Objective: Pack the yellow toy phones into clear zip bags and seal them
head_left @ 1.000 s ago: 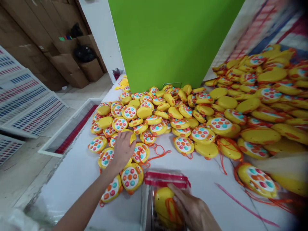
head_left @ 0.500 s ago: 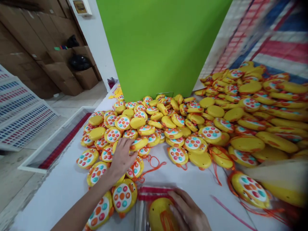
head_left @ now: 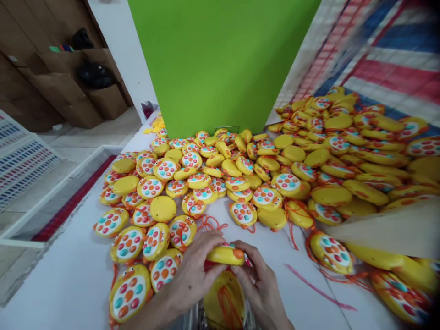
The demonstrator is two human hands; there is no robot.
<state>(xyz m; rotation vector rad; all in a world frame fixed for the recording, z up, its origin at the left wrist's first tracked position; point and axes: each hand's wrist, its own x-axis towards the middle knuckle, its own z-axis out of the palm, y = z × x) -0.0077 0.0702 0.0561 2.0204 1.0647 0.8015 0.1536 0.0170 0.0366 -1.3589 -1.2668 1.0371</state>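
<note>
My left hand [head_left: 195,270] grips a yellow duck-shaped bubble toy [head_left: 225,255], turned edge-on with its orange part to the right. My right hand [head_left: 259,279] is closed at the toy's right end, on the red-edged mouth of a clear bag [head_left: 248,262]. Directly below the gripped toy, another yellow duck toy [head_left: 216,300] with a looped orange cord lies back up in the bag. Near my left forearm lie several loose duck toys, one a yellow toy with coloured bubbles [head_left: 129,293]. My fingers hide part of the bag's mouth.
A wide heap of duck toys [head_left: 232,168] covers the back of the white table [head_left: 74,256], before a green panel [head_left: 223,64]. More toys pile up at right by a striped sheet [head_left: 395,68]. A pink strip [head_left: 319,288] lies at right; a white-framed bin [head_left: 20,243] stands at left.
My left hand has come back from the heap with a duck toy to the bag. My right hand has shifted up to the bag's mouth. The view has turned slightly right.
</note>
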